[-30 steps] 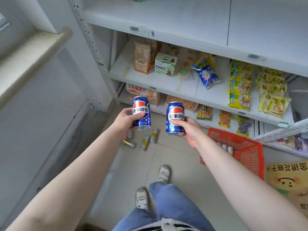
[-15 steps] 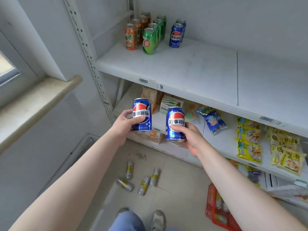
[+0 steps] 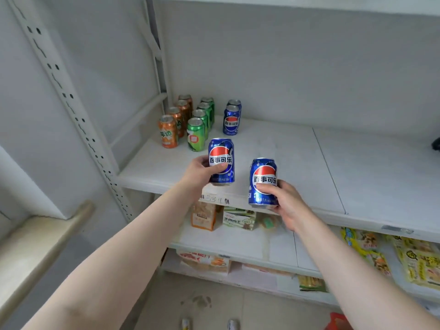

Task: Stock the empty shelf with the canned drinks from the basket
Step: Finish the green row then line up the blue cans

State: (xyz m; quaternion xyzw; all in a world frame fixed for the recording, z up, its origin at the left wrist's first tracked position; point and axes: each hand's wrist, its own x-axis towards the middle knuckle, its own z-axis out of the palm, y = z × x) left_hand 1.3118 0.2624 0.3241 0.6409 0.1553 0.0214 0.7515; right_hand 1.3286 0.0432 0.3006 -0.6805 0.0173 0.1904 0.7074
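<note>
My left hand (image 3: 200, 172) grips a blue cola can (image 3: 221, 160) upright, just above the front edge of the white shelf (image 3: 273, 148). My right hand (image 3: 285, 201) holds a second blue cola can (image 3: 263, 183) a little lower, in front of the shelf's lip. At the shelf's back left stand a row of orange cans (image 3: 169, 134), a row of green cans (image 3: 196, 136) and two blue cola cans (image 3: 231, 120). Only a red corner of the basket (image 3: 338, 321) shows at the bottom right.
A perforated white upright (image 3: 71, 96) and a window sill (image 3: 40, 241) lie to the left. Lower shelves carry snack boxes (image 3: 204, 216) and yellow packets (image 3: 419, 263). Tops of loose cans (image 3: 232, 324) show on the tiled floor. A dark object (image 3: 436, 144) sits at the shelf's right edge.
Both hands have risen with their cans from above the floor up to the shelf with the drinks, the left higher. My view has tilted up, so the basket has nearly left the frame.
</note>
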